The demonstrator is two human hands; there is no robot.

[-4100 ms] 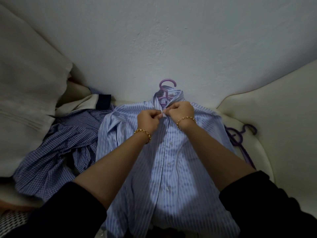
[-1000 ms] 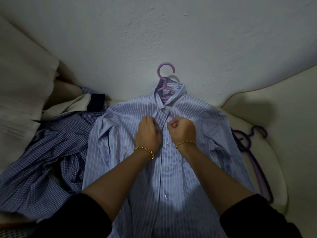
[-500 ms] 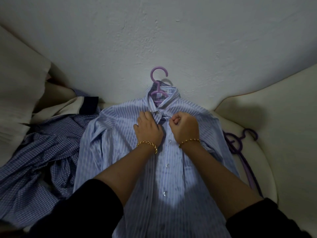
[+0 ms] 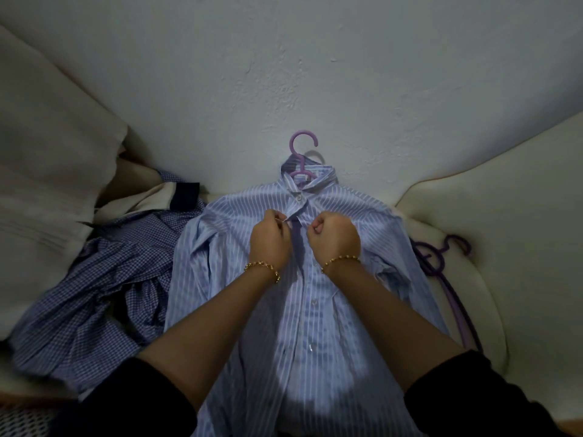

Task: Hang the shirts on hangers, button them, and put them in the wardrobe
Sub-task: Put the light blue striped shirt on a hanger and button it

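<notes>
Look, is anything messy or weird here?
Yes. The checked shirt lies crumpled in a heap left of the striped shirt, with no hanger showing. Spare purple hangers lie loose on the right.

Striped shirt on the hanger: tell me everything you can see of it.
The striped shirt is light blue with thin white stripes, woven cotton by its look, long-sleeved. It lies front up on the pale sofa, collar towards the wall, with a lilac hanger inside, its hook sticking out past the collar. The collar button is fastened; just below, the front gapes. The left hand pinches one front edge there, the right hand seems to grip the other. A checked shirt lies against its sleeve.
</notes>
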